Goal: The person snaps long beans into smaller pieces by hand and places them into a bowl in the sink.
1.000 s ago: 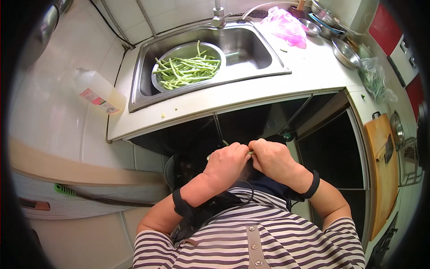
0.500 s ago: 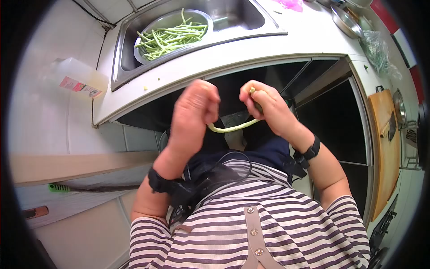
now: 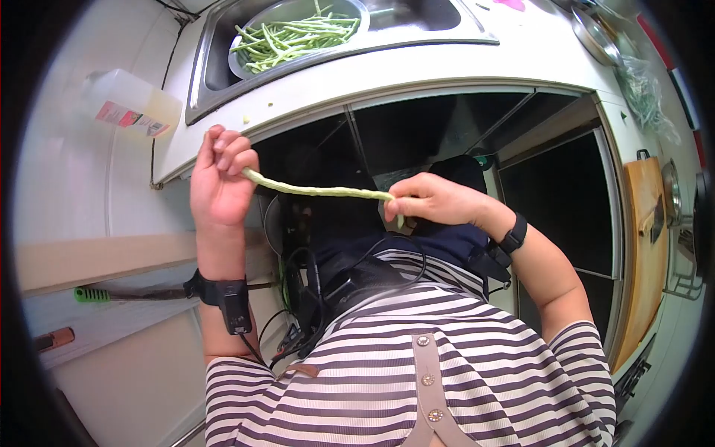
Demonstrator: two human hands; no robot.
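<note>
A long pale-green bean [image 3: 316,191] stretches nearly straight between my two hands, in front of the counter. My left hand [image 3: 223,179], palm turned up, has its curled fingers closed on one end. My right hand [image 3: 428,198] pinches the bean near its other end, and a short tip hangs below the fingers. Beyond them, a metal bowl [image 3: 363,30] full of green beans [image 3: 294,41] sits in the sink [image 3: 199,89]. Part of the bean inside my left fist is hidden.
A plastic jug [image 3: 134,104] with a pink label stands left of the sink. Small scraps lie on the white counter edge [image 3: 298,104]. To the right are a metal pan [image 3: 596,37], a plastic bag [image 3: 642,97] and a wooden cutting board [image 3: 645,246].
My left hand has moved left and turned palm up; my right hand has dropped slightly. The bean, curved and sagging before, is now drawn out between them. The view has shifted a little.
</note>
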